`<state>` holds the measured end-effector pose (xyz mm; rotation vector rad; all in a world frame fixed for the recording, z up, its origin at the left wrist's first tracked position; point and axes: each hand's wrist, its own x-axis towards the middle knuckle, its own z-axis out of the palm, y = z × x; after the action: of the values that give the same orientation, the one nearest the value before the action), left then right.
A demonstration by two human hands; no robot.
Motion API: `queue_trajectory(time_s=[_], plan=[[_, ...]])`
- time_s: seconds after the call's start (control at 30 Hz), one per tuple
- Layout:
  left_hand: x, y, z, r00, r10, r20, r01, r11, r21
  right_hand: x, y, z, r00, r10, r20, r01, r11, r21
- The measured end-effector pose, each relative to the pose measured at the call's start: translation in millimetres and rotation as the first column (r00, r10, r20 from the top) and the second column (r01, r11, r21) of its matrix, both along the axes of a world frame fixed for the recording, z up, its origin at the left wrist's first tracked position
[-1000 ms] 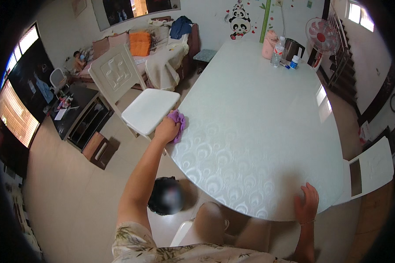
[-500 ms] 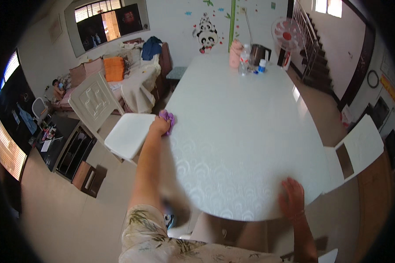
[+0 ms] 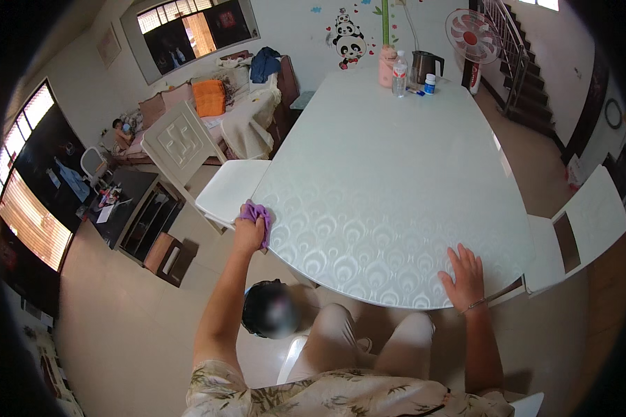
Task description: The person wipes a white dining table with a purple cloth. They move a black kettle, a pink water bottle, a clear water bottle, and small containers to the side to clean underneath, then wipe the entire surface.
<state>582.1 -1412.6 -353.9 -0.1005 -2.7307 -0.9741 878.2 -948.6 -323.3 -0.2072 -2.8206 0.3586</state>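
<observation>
A purple cloth [image 3: 259,217] is bunched under my left hand [image 3: 249,228], whose fingers close round it at the left edge of the white table [image 3: 396,174]. The tabletop is glossy, with a scalloped pattern showing on its near part. My right hand [image 3: 464,279] rests flat near the table's right front edge, fingers spread, with nothing in it. A thin bracelet circles that wrist.
White chairs stand at the table's left [image 3: 233,187] and right [image 3: 591,215]. On the far end are a pink flask [image 3: 387,67], a clear bottle [image 3: 399,76], a dark kettle [image 3: 424,68] and a small blue-and-white bottle [image 3: 430,85]. A dark bin [image 3: 264,309] stands by my legs; a child sits on the sofa.
My left hand has slid the purple cloth nearer along the table's left edge. My right hand stays near the right front edge, its fingers now more clearly spread. The view has shifted.
</observation>
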Motion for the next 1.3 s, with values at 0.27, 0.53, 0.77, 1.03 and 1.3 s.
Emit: queue_trajectory(time_s=[0.27, 0.53, 0.77, 1.03, 1.3], plan=[[-44, 27, 13, 0.999, 0.04, 0.008, -0.032, 0.899, -0.438, 0, 1, 2, 1.0, 0.013, 0.014, -0.013, 1.0, -0.002], [-170, 98, 10, 0.992, -0.044, -0.122, -0.031, 0.832, -0.554, -1, -5, 6, 0.996, -0.025, -0.089, 0.027, 1.0, 0.016], [-56, 296, 14, 0.632, -0.766, -0.119, 0.743, 0.642, -0.189, 0, -3, 3, 0.996, -0.027, -0.087, 0.034, 0.996, 0.08], [-94, 195, 11, 0.861, -0.491, -0.131, 0.38, 0.793, -0.476, 0, 2, 0, 0.995, -0.025, -0.098, 0.021, 0.999, -0.046], [71, 189, 21, 0.656, -0.745, -0.12, 0.63, 0.628, -0.458, 8, -4, -1, 0.991, -0.085, -0.103, 0.08, 0.995, -0.052]])
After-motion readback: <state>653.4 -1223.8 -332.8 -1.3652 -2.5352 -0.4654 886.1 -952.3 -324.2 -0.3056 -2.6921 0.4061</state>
